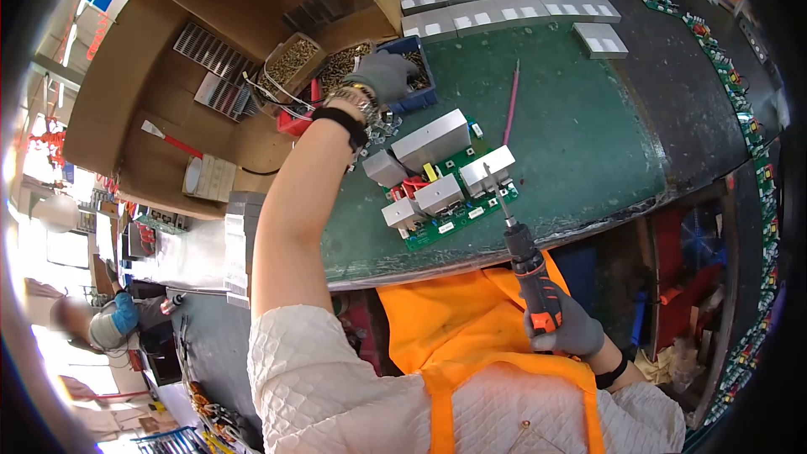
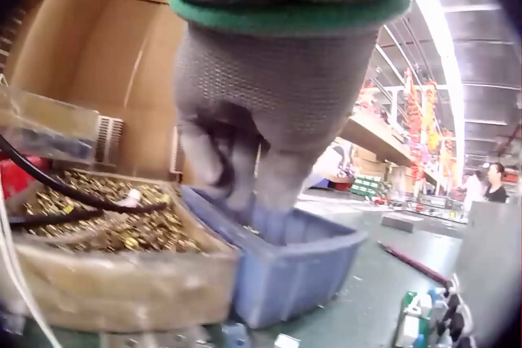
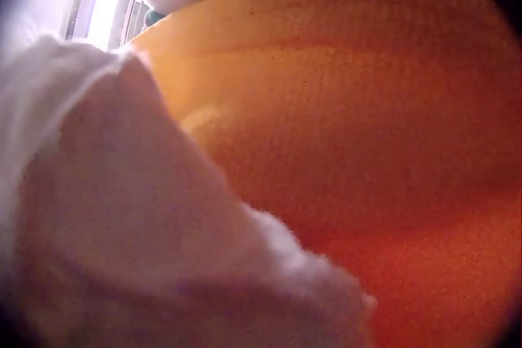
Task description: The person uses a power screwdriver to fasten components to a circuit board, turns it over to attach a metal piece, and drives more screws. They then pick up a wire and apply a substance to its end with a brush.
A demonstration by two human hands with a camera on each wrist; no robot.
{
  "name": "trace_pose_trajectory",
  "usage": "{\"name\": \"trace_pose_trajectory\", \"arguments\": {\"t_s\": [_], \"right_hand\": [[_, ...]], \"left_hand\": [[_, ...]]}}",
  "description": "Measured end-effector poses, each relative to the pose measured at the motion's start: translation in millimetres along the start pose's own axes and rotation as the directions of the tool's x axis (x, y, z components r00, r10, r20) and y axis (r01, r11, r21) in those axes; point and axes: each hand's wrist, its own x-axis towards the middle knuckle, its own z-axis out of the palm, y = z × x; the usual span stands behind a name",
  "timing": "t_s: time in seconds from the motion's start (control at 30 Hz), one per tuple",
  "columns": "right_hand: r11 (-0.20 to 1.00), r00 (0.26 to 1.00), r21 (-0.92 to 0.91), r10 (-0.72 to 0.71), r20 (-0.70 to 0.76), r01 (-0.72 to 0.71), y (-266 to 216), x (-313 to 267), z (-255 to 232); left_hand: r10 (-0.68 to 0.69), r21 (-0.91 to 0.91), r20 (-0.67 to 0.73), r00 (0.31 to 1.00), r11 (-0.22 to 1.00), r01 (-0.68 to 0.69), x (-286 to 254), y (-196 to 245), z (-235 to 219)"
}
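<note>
My gloved left hand (image 1: 387, 76) reaches into a blue bin (image 2: 298, 279), its fingers pointing down and the fingertips hidden behind the bin wall. I cannot tell whether they pinch anything. Small metal screws show inside the bin in the head view. At the bench's front edge, my gloved right hand (image 1: 572, 324) grips a black and orange power screwdriver (image 1: 530, 273) by its body. The long bit points up across the right end of a green circuit board (image 1: 439, 195), which carries several grey metal blocks. The right wrist view shows only an orange apron (image 3: 367, 119) and pale cloth (image 3: 147, 185).
Left of the bin, an open box of brass-coloured screws (image 2: 122, 230) stands before a large cardboard box (image 1: 134, 118). Grey metal blocks (image 1: 500, 13) line the green mat's far side. A pink-handled rod (image 1: 511, 109) lies beyond the board. Another person (image 1: 109, 324) is at far left.
</note>
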Motion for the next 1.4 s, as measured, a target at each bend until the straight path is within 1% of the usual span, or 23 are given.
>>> {"name": "trace_pose_trajectory", "arguments": {"t_s": [0.07,0.1,0.17,0.23,0.3,0.37,0.43,0.47,0.53,0.57,0.63,0.7,0.77,0.83,0.9,0.93,0.97,1.03,1.07,1.1,1.23,1.33,1.4], "right_hand": [[0.998,1.000,-0.050,-0.024,0.009,0.025,-3.3,0.9,1.5],[0.999,1.000,-0.034,-0.018,0.005,0.018,-4.6,0.4,4.1],[1.000,1.000,-0.019,-0.016,-0.003,0.016,-6.9,-1.2,6.8],[0.999,1.000,-0.046,-0.010,-0.011,0.009,-7.7,-3.5,7.7],[0.997,0.999,-0.070,-0.026,-0.019,0.024,-6.9,-5.1,8.0],[0.995,0.999,-0.093,-0.039,-0.029,0.036,-5.7,-7.3,9.3],[0.994,0.997,-0.092,-0.068,-0.026,0.066,-5.5,-9.6,11.9],[0.993,0.997,-0.100,-0.070,-0.025,0.067,-4.8,-10.3,13.4],[0.996,0.998,-0.052,-0.070,-0.005,0.070,-2.3,-8.8,16.8],[0.995,0.997,-0.061,-0.082,-0.002,0.082,-0.3,-7.2,17.9],[0.991,0.994,-0.084,-0.105,0.018,0.106,4.5,-7.3,18.2],[0.985,0.993,-0.125,-0.116,0.015,0.117,3.6,-11.2,18.5],[0.989,0.995,-0.101,-0.104,-0.001,0.104,1.3,-16.6,21.2],[0.993,0.996,-0.076,-0.094,-0.004,0.093,0.5,-19.9,21.9],[0.995,0.996,-0.054,-0.085,-0.005,0.085,0.6,-21.5,22.5],[0.996,0.997,-0.048,-0.081,0.007,0.081,1.1,-21.1,22.3],[0.996,0.997,-0.042,-0.077,0.018,0.078,1.5,-21.0,22.1],[0.996,0.997,-0.042,-0.081,0.016,0.082,2.3,-20.2,25.3],[0.996,0.997,-0.036,-0.083,0.011,0.083,2.1,-19.4,25.9],[0.994,0.995,-0.041,-0.101,0.002,0.101,2.8,-19.0,24.9],[0.989,0.992,-0.082,-0.117,0.039,0.120,5.1,-22.7,21.8],[0.988,0.989,-0.067,-0.134,0.057,0.137,5.9,-25.0,22.0],[0.990,0.992,-0.065,-0.122,0.024,0.123,4.5,-25.7,24.4]], "left_hand": [[-0.026,0.101,0.158,0.987,0.995,0.010,18.2,1.7,4.9],[-0.020,0.097,0.154,0.988,0.995,0.005,21.8,4.5,2.1],[-0.070,0.109,0.264,0.962,0.993,0.042,27.3,10.0,-5.0],[-0.042,0.156,0.219,0.975,0.988,0.008,21.5,7.4,1.4],[-0.106,0.056,0.149,0.983,0.994,0.098,17.0,1.4,5.9],[-0.081,0.017,0.117,0.990,0.997,0.080,12.2,-6.5,11.2],[0.006,-0.101,0.015,1.000,0.995,-0.004,1.5,-5.4,12.0],[0.002,-0.103,0.008,1.000,0.995,-0.002,0.7,-3.8,10.3],[0.054,-0.130,0.149,0.987,0.991,-0.034,0.5,4.2,-3.1],[0.053,-0.123,0.135,0.989,0.992,-0.036,4.7,2.7,-0.7],[-0.057,0.018,0.164,0.985,0.998,0.054,17.5,2.3,11.1],[-0.063,0.024,0.173,0.983,0.998,0.059,17.1,2.6,9.8],[-0.124,-0.059,0.128,0.984,0.989,0.133,11.9,0.4,8.1],[-0.141,-0.063,0.139,0.980,0.986,0.151,6.9,-6.5,12.4],[0.038,-0.195,-0.009,0.999,0.980,-0.039,0.4,-13.4,19.0],[0.026,-0.171,0.049,0.998,0.985,-0.018,1.6,-13.0,19.2],[0.027,-0.169,0.041,0.999,0.985,-0.020,5.1,-12.3,18.2],[0.069,-0.124,0.221,0.973,0.991,-0.042,17.4,-13.0,17.1],[0.052,-0.038,0.248,0.967,0.998,-0.044,25.4,-15.3,25.5],[0.047,0.012,0.198,0.979,0.999,-0.051,24.2,-11.0,24.7],[0.045,0.006,0.159,0.986,0.999,-0.046,15.1,-2.7,7.1],[-0.037,-0.114,0.025,0.999,0.993,0.040,7.4,-3.6,0.7],[-0.078,-0.181,0.015,0.997,0.980,0.079,1.1,-1.6,-5.2]]}}
